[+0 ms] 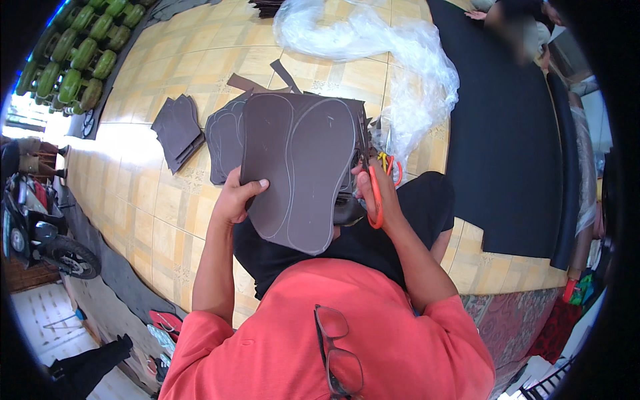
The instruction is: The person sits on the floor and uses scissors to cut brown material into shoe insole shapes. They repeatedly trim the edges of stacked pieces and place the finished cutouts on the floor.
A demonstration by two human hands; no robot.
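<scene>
My left hand (238,197) grips the lower left edge of a dark brown foam sheet (300,167) marked with two pale shoe-sole outlines. I hold the sheet upright in front of me. My right hand (375,190) is closed in the handles of orange scissors (377,200) at the sheet's right edge. The blades are hidden behind the sheet. Below the sheet lie my black-trousered lap and orange shirt.
Stacks of cut brown sole pieces (179,128) and a pile (225,137) lie on the yellow tiled floor. Crumpled clear plastic (393,53) spreads at the top. A large black sheet (507,127) lies to the right, with another person (527,27) beyond. Green gas cylinders (80,53) stand at the upper left; a motorbike (40,227) is at the left.
</scene>
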